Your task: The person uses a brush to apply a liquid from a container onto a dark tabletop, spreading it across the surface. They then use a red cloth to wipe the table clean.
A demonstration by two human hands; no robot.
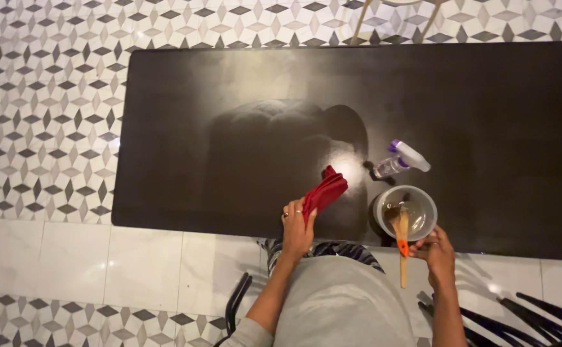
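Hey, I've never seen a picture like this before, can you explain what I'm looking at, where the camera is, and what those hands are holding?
There is only one picture, taken by a camera worn on a person's head and looking straight down, so you see that person's own arms and lap. No machine is involved, just two bare hands. The left hand grips a folded red cloth at the near edge of a long dark table. The right hand holds the handle of a wooden spatula, whose blade rests in a clear round bowl. A small spray bottle lies on its side just beyond the bowl. Patterned floor tiles surround the table.
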